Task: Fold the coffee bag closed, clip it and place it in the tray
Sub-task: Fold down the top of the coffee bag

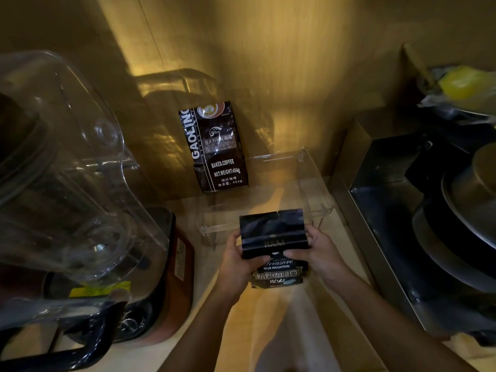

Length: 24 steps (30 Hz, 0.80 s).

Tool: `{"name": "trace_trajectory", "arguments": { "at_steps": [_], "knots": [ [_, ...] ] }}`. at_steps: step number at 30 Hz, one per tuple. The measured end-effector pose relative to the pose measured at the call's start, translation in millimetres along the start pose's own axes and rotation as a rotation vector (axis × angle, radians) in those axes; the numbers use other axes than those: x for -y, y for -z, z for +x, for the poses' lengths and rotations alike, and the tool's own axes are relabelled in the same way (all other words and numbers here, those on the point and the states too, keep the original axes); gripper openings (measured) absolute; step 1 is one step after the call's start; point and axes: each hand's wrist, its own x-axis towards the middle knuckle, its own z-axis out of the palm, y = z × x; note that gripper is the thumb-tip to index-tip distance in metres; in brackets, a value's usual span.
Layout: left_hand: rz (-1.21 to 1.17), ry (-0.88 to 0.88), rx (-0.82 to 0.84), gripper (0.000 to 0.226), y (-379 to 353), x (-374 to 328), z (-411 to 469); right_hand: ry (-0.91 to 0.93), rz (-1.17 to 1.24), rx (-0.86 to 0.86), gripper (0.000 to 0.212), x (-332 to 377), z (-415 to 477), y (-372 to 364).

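Note:
A black coffee bag (273,234) labelled "Treasure Blue Mountain" stands upright on the wooden counter in front of me. My left hand (237,260) grips its left side and my right hand (319,251) grips its right side, both thumbs pressing on the front. The bag's top flap stands up with a horizontal crease across it. Just behind the bag sits a clear plastic tray (314,183) on thin wire legs. No clip is visible.
A second dark coffee bag (214,146), marked "Gaoling Baked Coffee", leans on the back wall behind the tray. A blender with a clear cover (67,167) fills the left. A metal machine (418,210) stands at the right, close to the tray.

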Motion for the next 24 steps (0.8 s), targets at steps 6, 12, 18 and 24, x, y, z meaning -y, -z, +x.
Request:
{"name": "trace_trajectory", "arguments": {
  "at_steps": [6,12,18,24],
  "knots": [
    [-0.002,-0.025,-0.007,0.033,-2,-2,4,0.077,0.039,0.007,0.023,-1,3,1],
    [-0.117,-0.073,-0.036,0.057,3,-6,4,0.089,0.107,0.002,0.051,4,4,7],
    [-0.022,-0.160,-0.082,0.032,1,-10,4,0.250,0.066,-0.066,0.059,1,-1,6],
    [0.023,-0.148,-0.121,0.021,3,-10,-1,0.234,-0.017,-0.129,0.029,3,-5,2]
  ]
}}
